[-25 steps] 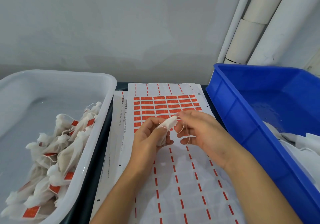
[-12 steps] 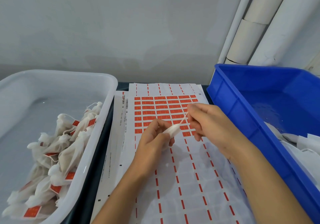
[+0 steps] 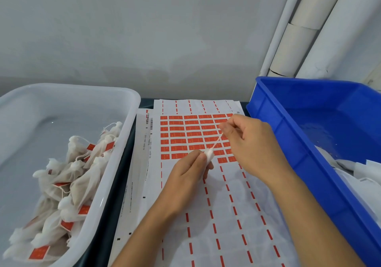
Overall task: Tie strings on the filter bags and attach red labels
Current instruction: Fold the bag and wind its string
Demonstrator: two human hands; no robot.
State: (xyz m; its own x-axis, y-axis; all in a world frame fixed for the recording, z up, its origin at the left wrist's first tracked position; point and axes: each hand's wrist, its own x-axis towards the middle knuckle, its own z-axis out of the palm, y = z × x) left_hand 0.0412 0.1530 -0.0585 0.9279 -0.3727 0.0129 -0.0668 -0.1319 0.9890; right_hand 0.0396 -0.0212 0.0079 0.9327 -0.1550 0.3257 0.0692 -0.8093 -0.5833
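- Since a moment ago, right hand (image 3: 250, 143) has drawn the string (image 3: 217, 141) farther up and taut (pinched between fingertips).
- Left hand (image 3: 188, 174) fingers curl, gripping the filter bag (image 3: 209, 155) above the label sheet (image 3: 191, 134).

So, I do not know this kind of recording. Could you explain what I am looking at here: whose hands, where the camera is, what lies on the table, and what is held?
There is no machine. A person works with bare hands, and one camera on their head looks down at them.

The left hand grips a small white filter bag. The right hand pinches the bag's string and holds it taut, up and to the right.

Under the hands lies a label sheet; red labels remain on its far part. On the left stands a white tub with finished bags, tied and labelled. On the right stands a blue bin with white material, probably bags not yet done.
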